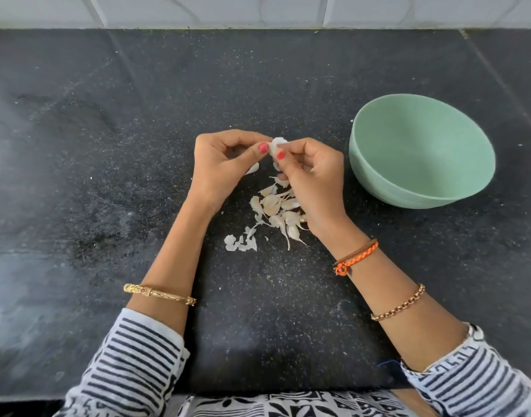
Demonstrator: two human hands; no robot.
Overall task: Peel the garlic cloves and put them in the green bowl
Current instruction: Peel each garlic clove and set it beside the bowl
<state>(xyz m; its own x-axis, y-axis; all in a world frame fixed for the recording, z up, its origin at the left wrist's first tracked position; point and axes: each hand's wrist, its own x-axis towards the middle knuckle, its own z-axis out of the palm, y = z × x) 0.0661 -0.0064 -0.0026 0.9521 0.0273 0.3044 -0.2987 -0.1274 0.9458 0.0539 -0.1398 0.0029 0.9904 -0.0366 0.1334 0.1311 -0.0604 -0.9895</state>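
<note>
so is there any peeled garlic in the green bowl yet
No, the round pale green bowl shows only its bare inside, while the unpeeled garlic cloves lie on the black speckled countertop.

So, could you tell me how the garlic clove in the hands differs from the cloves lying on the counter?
The held clove is pinched between the left hand and right hand, above the counter; the pile of cloves lies loose below. The held clove is single and largely hidden by fingertips; the pile shows whole cloves with papery tails. Both look pale white.

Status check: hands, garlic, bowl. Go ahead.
Both hands, left and right, pinch one garlic clove. Unpeeled cloves piled below. Green bowl looks empty, nothing blocking.
</note>
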